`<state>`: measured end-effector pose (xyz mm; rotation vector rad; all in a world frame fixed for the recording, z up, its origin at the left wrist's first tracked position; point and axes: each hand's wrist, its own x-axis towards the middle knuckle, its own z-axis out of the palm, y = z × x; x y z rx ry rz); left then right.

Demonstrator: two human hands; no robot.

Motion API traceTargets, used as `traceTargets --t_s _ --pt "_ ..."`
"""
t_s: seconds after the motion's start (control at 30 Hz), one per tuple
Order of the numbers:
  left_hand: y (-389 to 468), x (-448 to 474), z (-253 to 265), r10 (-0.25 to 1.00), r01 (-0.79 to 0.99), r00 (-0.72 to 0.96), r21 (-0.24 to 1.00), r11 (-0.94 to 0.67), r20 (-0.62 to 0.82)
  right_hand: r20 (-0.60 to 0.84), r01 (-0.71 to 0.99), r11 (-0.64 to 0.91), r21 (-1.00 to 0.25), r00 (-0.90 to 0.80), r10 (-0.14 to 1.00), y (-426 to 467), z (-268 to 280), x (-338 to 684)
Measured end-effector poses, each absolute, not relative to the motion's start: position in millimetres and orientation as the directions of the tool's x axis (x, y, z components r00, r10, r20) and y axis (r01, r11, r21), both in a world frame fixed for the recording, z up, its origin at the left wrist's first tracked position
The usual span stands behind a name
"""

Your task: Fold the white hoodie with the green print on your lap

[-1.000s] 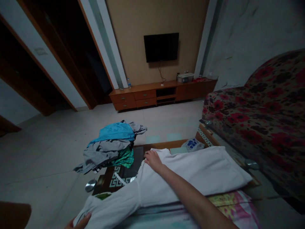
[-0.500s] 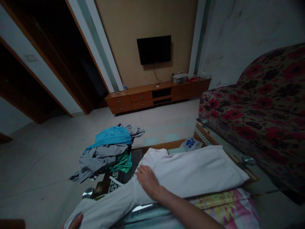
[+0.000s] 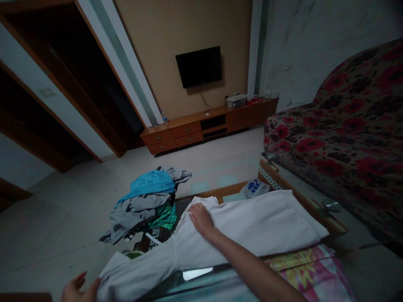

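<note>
A white long-sleeved garment is spread across a glass-topped table, with one sleeve stretched toward the lower left. My right hand lies flat on its upper part, near the collar end, fingers extended. At the bottom left, my left hand is beside the sleeve's end, its thumb at the fabric edge and its fingers apart. Under the garment's near side shows a cloth with pink and yellow flowers.
A heap of blue, grey and green clothes lies on the table's far left. Behind the garment is a plastic bag with blue marks. A flowered sofa stands to the right; a wooden TV cabinet is along the far wall.
My left hand has come off the top of the sleeve and opened beside its end. My right hand has slid slightly up the garment. The view has tilted a little.
</note>
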<state>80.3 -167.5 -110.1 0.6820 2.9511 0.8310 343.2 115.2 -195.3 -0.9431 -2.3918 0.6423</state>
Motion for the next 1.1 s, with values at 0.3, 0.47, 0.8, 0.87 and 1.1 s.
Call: traceTargets --t_s 0.3,0.47,0.8,0.87,1.1 --pt "-13 210 -176 0.968 0.841 -0.196 0.535 0.084 0.157 -0.248 0.823 0.406 -0.396 -0.522 0.816 217 -167 341" --pt "27 226 -212 0.992 0.898 -0.016 0.438 -0.043 0.129 -0.400 0.794 0.411 -0.448 -0.589 0.702 236 -165 335" --pt "17 214 -241 0.997 0.952 0.004 0.306 -0.028 0.077 -0.178 0.443 0.519 -0.731 -0.858 0.481 237 -160 362" --pt "17 212 -244 0.996 0.948 0.036 0.312 -0.060 0.084 0.008 0.289 0.619 -0.730 -0.902 0.431 226 -158 371" --pt "13 214 -228 0.987 0.919 0.098 0.369 -0.140 0.129 0.209 -0.059 0.964 -0.257 -0.978 -0.004 161 -180 437"
